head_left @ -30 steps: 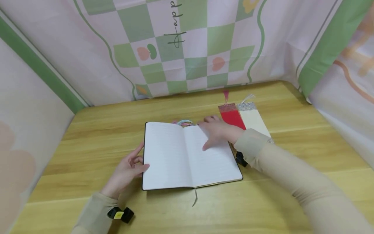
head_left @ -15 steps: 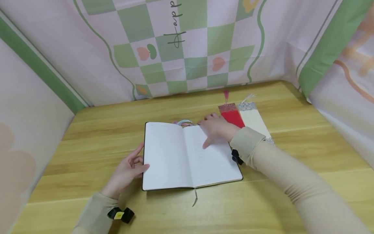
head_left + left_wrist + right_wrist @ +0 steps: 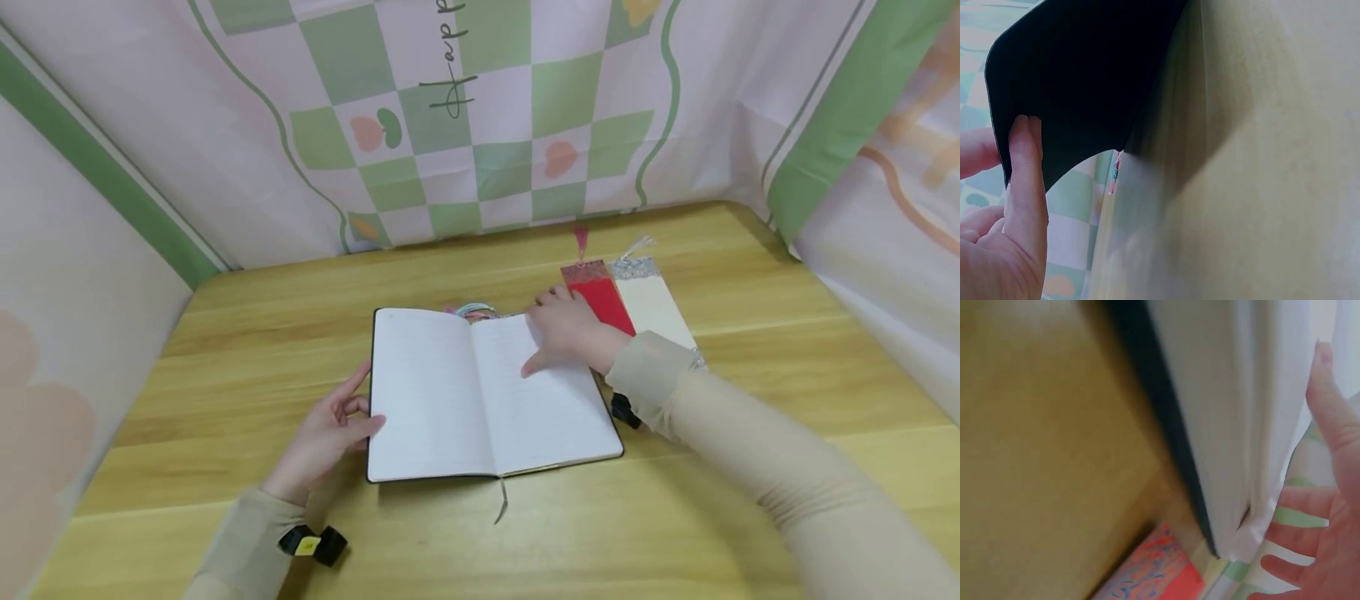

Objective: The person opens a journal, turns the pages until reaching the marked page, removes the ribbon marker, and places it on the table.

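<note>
Notebook: it lies open on the tabletop (image 3: 225, 375), between the hands; its middle fold (image 3: 483, 400) runs away from the person, the far end leaning a bit left.
Left hand (image 3: 318, 437): it pinches the notebook's (image 3: 427, 400) left edge, thumb on the page, fingers under the dark cover (image 3: 1085, 75).
Right hand (image 3: 570, 329): its fingers are spread and fairly straight, touching the far right corner; the thumb rests on the page.
Red card (image 3: 603, 302) and cream card (image 3: 652, 308): just right of the notebook, much nearer the right hand.
Ribbon (image 3: 503, 504): it hangs from the near end.
Hard to see: the right arm covers the red card's near end; the notebook hides where the coloured strings (image 3: 476, 311) start.
</note>
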{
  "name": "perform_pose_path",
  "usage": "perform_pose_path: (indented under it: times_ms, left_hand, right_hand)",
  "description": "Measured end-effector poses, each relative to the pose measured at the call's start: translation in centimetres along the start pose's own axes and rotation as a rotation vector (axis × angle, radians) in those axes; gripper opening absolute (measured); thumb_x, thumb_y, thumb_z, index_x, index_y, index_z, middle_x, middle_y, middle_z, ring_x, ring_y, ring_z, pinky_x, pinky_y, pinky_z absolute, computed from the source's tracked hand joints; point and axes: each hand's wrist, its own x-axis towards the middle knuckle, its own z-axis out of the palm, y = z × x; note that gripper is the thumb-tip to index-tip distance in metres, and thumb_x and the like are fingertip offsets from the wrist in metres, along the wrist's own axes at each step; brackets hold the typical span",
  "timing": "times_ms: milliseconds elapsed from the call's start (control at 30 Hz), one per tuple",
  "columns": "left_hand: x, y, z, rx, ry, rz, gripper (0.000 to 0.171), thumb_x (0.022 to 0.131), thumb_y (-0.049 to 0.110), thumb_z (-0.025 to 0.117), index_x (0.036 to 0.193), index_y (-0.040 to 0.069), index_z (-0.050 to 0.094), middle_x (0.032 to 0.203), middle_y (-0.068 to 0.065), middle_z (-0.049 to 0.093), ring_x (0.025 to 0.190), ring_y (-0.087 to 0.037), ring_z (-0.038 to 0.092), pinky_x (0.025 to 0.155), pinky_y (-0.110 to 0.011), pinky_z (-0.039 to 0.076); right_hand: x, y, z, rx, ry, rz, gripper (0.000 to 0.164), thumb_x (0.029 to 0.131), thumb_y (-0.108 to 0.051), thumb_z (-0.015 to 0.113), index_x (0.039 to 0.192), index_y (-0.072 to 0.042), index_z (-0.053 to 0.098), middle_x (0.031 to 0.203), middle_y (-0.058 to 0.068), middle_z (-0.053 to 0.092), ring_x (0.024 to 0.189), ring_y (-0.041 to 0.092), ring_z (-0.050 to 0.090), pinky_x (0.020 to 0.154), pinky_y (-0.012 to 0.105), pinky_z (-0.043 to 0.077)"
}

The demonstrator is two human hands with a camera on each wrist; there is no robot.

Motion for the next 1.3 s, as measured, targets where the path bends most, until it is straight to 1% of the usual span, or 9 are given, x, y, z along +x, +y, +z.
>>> perform_pose_path:
  times_ms: [233, 300, 367, 500, 633, 767, 1033, 1167, 1300]
  left_hand:
    - [0.0, 0.2, 0.1, 0.004, 0.011, -0.011, 0.077, 0.089, 0.003, 0.062, 0.151, 0.027, 0.023, 0.088, 0.001, 0.052, 0.061, -0.007, 0.045, 0.065, -0.025, 0.047]
    - [0.0, 0.3, 0.1, 0.008, 0.015, -0.016, 0.077, 0.089, 0.003, 0.062, 0.151, 0.026, 0.022, 0.088, 0.001, 0.052, 0.061, -0.007, 0.046, 0.065, -0.025, 0.047]
    - [0.0, 0.3, 0.2, 0.008, 0.016, -0.018, 0.077, 0.089, 0.003, 0.062, 0.151, 0.026, 0.022, 0.088, 0.001, 0.052, 0.062, -0.007, 0.046, 0.064, -0.024, 0.047]
    - [0.0, 0.2, 0.1, -0.003, 0.010, -0.010, 0.079, 0.089, 0.001, 0.062, 0.152, 0.025, 0.021, 0.087, 0.001, 0.051, 0.062, -0.007, 0.045, 0.063, -0.024, 0.047]
    - [0.0, 0.3, 0.1, -0.009, 0.007, -0.003, 0.079, 0.089, 0.000, 0.061, 0.152, 0.024, 0.020, 0.086, 0.002, 0.050, 0.061, -0.006, 0.045, 0.062, -0.023, 0.046]
    - [0.0, 0.3, 0.1, -0.006, 0.006, -0.002, 0.078, 0.089, 0.001, 0.062, 0.152, 0.025, 0.021, 0.087, 0.001, 0.051, 0.063, -0.007, 0.047, 0.063, -0.023, 0.047]
    - [0.1, 0.0, 0.0, -0.010, 0.006, 0.000, 0.078, 0.089, 0.001, 0.062, 0.151, 0.026, 0.022, 0.088, 0.000, 0.051, 0.066, -0.008, 0.048, 0.063, -0.024, 0.047]
    - [0.1, -0.1, -0.1, -0.020, -0.001, 0.013, 0.078, 0.089, 0.001, 0.062, 0.151, 0.025, 0.022, 0.088, 0.000, 0.051, 0.066, -0.007, 0.048, 0.064, -0.023, 0.048]
    - [0.2, -0.1, -0.1, -0.031, -0.007, 0.022, 0.079, 0.088, -0.001, 0.061, 0.152, 0.023, 0.021, 0.088, 0.000, 0.051, 0.069, -0.007, 0.050, 0.064, -0.022, 0.049]
  right_hand:
    - [-0.8, -0.7, 0.0, -0.050, 0.087, -0.026, 0.089, 0.065, -0.059, 0.078, 0.127, 0.001, 0.056, 0.134, 0.021, 0.050, 0.127, 0.039, 0.036, 0.106, 0.058, 0.029]
    - [-1.2, -0.8, 0.0, -0.033, 0.130, -0.049, 0.083, 0.066, -0.055, 0.079, 0.124, 0.000, 0.058, 0.130, 0.019, 0.053, 0.125, 0.038, 0.039, 0.105, 0.055, 0.032]
    - [-1.7, -0.7, 0.0, -0.005, 0.184, -0.079, 0.071, 0.070, -0.046, 0.080, 0.121, -0.001, 0.061, 0.125, 0.017, 0.057, 0.121, 0.036, 0.044, 0.102, 0.051, 0.038]
    - [-2.8, -0.4, 0.1, 0.086, 0.303, -0.133, 0.037, 0.079, -0.016, 0.076, 0.112, -0.003, 0.066, 0.112, 0.015, 0.062, 0.109, 0.032, 0.054, 0.085, 0.044, 0.051]
    - [-3.1, -0.1, -0.1, 0.122, 0.346, -0.139, 0.032, 0.084, -0.002, 0.068, 0.116, -0.002, 0.063, 0.108, 0.016, 0.064, 0.101, 0.031, 0.061, 0.077, 0.042, 0.054]
    - [-2.6, 0.0, -0.4, 0.123, 0.292, -0.094, 0.043, 0.084, -0.010, 0.070, 0.124, 0.000, 0.057, 0.111, 0.019, 0.062, 0.101, 0.032, 0.061, 0.082, 0.043, 0.053]
    - [-0.4, 0.4, -0.1, 0.143, 0.072, -0.038, 0.083, 0.073, -0.049, 0.077, 0.136, -0.003, 0.049, 0.120, 0.021, 0.052, 0.106, 0.031, 0.049, 0.085, 0.044, 0.049]
    - [0.2, 0.5, 0.1, 0.140, 0.011, -0.043, 0.088, 0.068, -0.055, 0.078, 0.136, -0.007, 0.050, 0.120, 0.019, 0.050, 0.109, 0.031, 0.044, 0.087, 0.046, 0.047]
    - [0.3, 0.5, 0.0, 0.130, 0.004, -0.055, 0.087, 0.067, -0.054, 0.079, 0.136, -0.009, 0.051, 0.121, 0.019, 0.051, 0.110, 0.032, 0.043, 0.088, 0.047, 0.046]
